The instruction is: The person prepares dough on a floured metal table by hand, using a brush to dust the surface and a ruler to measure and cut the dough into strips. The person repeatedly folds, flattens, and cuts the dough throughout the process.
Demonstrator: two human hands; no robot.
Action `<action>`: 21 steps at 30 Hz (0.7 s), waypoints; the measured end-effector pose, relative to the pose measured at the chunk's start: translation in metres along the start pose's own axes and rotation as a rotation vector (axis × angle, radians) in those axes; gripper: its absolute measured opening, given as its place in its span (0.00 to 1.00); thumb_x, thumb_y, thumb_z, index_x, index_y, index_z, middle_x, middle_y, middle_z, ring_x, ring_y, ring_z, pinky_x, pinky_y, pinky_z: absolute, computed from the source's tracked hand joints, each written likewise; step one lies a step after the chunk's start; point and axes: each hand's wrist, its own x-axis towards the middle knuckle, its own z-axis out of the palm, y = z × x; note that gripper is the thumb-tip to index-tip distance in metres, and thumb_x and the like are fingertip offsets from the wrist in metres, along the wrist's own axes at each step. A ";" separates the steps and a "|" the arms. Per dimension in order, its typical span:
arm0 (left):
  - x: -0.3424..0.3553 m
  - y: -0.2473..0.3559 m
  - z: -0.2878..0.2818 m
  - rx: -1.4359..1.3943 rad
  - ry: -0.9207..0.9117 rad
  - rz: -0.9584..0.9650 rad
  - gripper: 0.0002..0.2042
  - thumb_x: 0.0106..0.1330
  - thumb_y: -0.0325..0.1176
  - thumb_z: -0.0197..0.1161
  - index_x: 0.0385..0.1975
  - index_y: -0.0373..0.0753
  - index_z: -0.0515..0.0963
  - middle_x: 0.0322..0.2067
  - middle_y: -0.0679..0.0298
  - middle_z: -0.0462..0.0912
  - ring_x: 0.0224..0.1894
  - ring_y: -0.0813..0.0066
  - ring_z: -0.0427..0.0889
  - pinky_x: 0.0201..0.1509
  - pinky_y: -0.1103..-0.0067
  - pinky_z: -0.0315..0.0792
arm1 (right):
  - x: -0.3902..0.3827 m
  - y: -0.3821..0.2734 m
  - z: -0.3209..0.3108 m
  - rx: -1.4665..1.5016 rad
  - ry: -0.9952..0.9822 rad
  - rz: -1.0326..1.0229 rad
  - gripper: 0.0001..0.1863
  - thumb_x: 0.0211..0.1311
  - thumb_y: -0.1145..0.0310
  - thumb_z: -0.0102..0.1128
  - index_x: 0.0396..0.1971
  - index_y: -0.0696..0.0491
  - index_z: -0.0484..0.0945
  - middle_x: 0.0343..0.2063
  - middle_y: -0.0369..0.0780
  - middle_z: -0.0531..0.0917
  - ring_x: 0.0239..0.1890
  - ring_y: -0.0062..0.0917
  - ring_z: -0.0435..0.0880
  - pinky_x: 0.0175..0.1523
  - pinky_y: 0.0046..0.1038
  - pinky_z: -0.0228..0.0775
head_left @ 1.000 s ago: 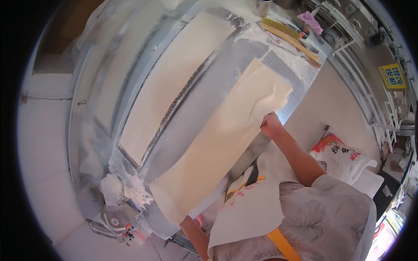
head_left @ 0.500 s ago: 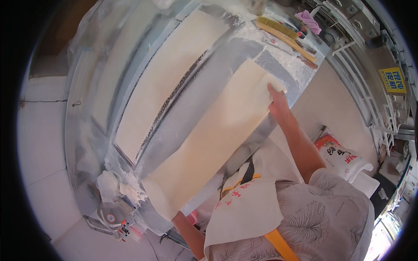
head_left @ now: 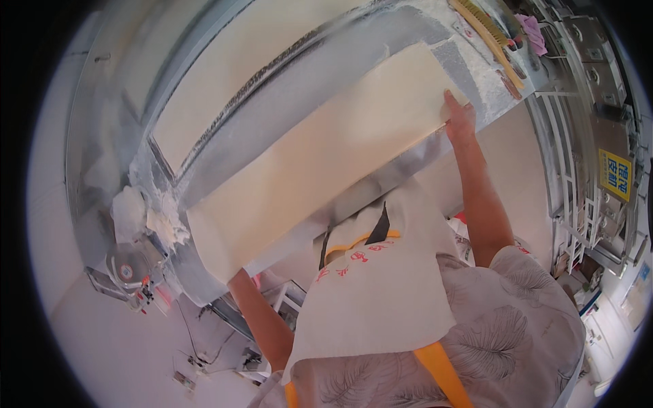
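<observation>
Dough sheet (head_left: 320,156) slid further onto table (head_left: 286,95), right hand (head_left: 459,115) flat on it – left grip hidden

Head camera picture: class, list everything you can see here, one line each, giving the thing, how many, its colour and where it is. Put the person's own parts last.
Dough sheet: one, pale cream, long, lying across the metal table in front of the person.
Second dough sheet: one, pale cream, farther back, beyond a metal ridge.
Metal table: one, silver, dusted with flour.
Flour clumps: several, white, at the table's left end.
Brush: one, yellow-brown, top right on the table.
Apron: one, white with orange straps, on the person.
Left hand: mostly hidden under the near dough sheet's left end.
Right hand: flat on the sheet's right end.
</observation>
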 end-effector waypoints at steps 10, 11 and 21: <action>-0.010 -0.007 0.010 -0.048 0.003 -0.015 0.22 0.73 0.38 0.66 0.64 0.35 0.79 0.57 0.56 0.87 0.59 0.65 0.86 0.61 0.70 0.79 | 0.017 -0.008 -0.012 -0.587 0.046 -0.113 0.24 0.70 0.54 0.71 0.49 0.62 0.82 0.37 0.44 0.88 0.36 0.26 0.87 0.42 0.31 0.81; -0.009 -0.008 0.010 -0.056 0.005 -0.013 0.22 0.73 0.38 0.66 0.64 0.35 0.79 0.57 0.56 0.87 0.59 0.65 0.86 0.61 0.70 0.79 | 0.021 -0.008 -0.014 -0.715 0.060 -0.154 0.26 0.70 0.51 0.70 0.49 0.62 0.82 0.36 0.45 0.88 0.36 0.27 0.88 0.42 0.31 0.81; 0.012 -0.026 0.018 -0.090 0.019 -0.136 0.21 0.75 0.37 0.64 0.64 0.35 0.79 0.55 0.57 0.87 0.57 0.64 0.86 0.60 0.70 0.79 | 0.039 -0.022 -0.047 -1.395 0.152 -0.466 0.28 0.72 0.43 0.64 0.49 0.56 0.80 0.42 0.50 0.90 0.44 0.44 0.91 0.51 0.47 0.80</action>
